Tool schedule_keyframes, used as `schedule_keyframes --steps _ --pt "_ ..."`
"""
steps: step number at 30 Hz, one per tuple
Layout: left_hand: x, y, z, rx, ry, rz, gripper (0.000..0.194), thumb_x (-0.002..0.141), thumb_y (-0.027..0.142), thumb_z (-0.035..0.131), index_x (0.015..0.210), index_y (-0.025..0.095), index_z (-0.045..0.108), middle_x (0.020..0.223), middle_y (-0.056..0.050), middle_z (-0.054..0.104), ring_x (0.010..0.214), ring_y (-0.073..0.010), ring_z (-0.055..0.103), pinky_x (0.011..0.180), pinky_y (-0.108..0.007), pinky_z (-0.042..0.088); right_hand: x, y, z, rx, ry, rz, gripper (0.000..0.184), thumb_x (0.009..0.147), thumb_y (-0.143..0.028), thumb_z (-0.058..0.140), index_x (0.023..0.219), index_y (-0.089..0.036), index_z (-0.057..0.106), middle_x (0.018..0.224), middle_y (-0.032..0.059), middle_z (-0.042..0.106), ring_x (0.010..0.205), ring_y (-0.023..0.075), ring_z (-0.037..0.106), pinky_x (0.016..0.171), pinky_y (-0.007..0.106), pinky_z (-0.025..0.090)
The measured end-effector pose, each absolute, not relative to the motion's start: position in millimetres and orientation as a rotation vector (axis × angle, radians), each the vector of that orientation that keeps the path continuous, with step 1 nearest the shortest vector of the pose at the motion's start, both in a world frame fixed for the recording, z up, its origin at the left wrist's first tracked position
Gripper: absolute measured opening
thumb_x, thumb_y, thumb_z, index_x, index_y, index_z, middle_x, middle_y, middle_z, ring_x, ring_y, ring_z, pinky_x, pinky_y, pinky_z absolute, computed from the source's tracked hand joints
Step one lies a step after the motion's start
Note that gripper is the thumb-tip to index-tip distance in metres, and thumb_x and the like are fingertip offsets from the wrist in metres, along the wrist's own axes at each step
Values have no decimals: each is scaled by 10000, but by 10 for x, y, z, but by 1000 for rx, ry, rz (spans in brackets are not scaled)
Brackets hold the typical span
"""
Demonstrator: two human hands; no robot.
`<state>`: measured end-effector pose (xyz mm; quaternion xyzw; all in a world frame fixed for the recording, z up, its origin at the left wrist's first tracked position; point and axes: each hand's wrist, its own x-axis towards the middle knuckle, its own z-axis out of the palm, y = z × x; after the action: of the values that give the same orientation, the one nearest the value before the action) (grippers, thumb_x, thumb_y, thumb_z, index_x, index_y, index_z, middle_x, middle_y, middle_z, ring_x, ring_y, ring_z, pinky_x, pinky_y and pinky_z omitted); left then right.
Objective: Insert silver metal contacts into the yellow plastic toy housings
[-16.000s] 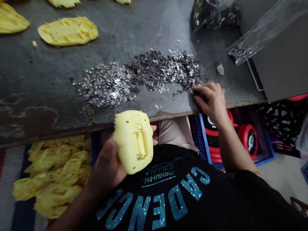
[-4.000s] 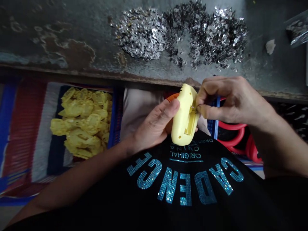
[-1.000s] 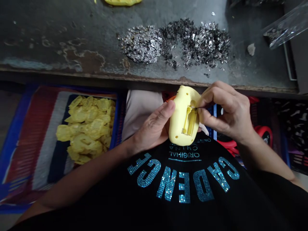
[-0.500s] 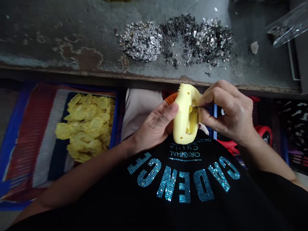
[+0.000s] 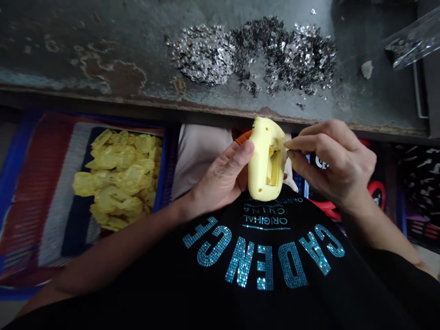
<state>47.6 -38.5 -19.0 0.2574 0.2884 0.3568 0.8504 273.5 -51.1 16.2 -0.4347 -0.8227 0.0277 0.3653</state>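
A pale yellow plastic housing [image 5: 260,160] stands upright in front of my chest, its open battery compartment [image 5: 274,167] facing me. My left hand [image 5: 228,176] grips its left side, thumb in front and fingers behind. An orange part [image 5: 243,137] shows behind the housing by those fingers. Just right of the compartment is my right hand [image 5: 330,158], thumb and forefinger pinched together at the housing's edge. Whatever sits between those fingertips is too small to make out. Thin metal shows at the compartment's lower end.
Small shiny metal pieces lie in heaps [image 5: 206,55] on the worn grey bench [image 5: 154,91]. A clear plastic bag [image 5: 409,48] is at the bench's right. Yellow plastic parts [image 5: 120,178] are piled in a blue crate [image 5: 165,169] at left; red-rimmed items [image 5: 376,192] sit at right.
My right hand has drawn back to the right, its fingertips leaving the compartment for the housing's edge. The housing stays in my left hand, turned slightly.
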Motion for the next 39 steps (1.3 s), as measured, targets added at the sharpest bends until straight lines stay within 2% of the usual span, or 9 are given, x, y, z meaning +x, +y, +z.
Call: schedule_keyframes --steps 5,8,13,16,20,25,28,33,39 --pt "486 -365 -126 540 632 740 663 981 656 877 1456 226 707 1495 -153 814 1394 -417 778 1058 -503 709 2806 -429 206 -1141 -2092 214 155 1094 -268 773 1237 -315 809 1174 66 870 1045 273 831 871 469 668" --pt "445 -373 -157 638 656 784 672 1009 647 871 1523 256 687 1472 -128 817 1336 -377 805 1036 -453 709 2824 -274 254 -1120 -2152 454 331 1072 -416 826 1366 -278 761 1258 94 852 1155 293 815 967 478 714" --pt "361 -372 -196 772 663 765 615 1066 582 846 1581 310 649 1101 -31 851 987 -254 857 836 -333 686 2779 -140 280 -1170 -2242 602 507 1022 -376 864 1481 -278 672 1404 113 815 1184 308 799 1047 510 719" --pt "319 -362 -166 796 673 771 616 1045 566 880 1567 313 671 1105 -20 858 908 -224 841 816 -321 664 2745 -192 192 -1235 -2199 546 526 1019 -389 854 1496 -322 644 1409 107 802 1180 316 788 983 498 735" --pt "192 -363 -160 854 689 738 692 965 490 976 1589 323 726 1428 -75 851 1038 -260 855 843 -328 663 2695 -353 -52 -1277 -1996 397 538 1040 -341 782 1534 -420 586 1390 82 789 1151 333 771 866 514 742" --pt "42 -356 -218 1005 840 650 739 900 484 1024 1582 305 800 1362 -93 886 1162 -348 848 1022 -445 690 2644 -440 -372 -1201 -1803 244 690 980 -301 802 1610 -449 562 1392 118 776 1161 382 762 871 594 729" --pt "69 -287 -200 1126 892 661 609 936 475 993 1496 275 864 1399 -96 883 1183 -345 852 1072 -450 691 2658 -378 -464 -1180 -1771 185 739 939 -329 836 1624 -446 586 1352 121 801 1115 395 773 812 607 720" --pt "126 -127 -198 1278 773 772 367 1022 353 914 1388 319 921 1625 -67 778 1519 -353 723 1367 -468 526 2690 -253 -462 -1172 -1781 161 741 914 -300 851 1614 -407 632 1290 117 817 1005 358 766 721 550 705" --pt "21 62 -379 794 621 639 637 927 351 997 1514 354 751 1615 -105 761 1221 -278 833 910 -311 697 2648 -81 -230 -1163 -1961 367 631 974 -335 856 1568 -321 643 1328 97 826 1060 283 800 803 439 699"
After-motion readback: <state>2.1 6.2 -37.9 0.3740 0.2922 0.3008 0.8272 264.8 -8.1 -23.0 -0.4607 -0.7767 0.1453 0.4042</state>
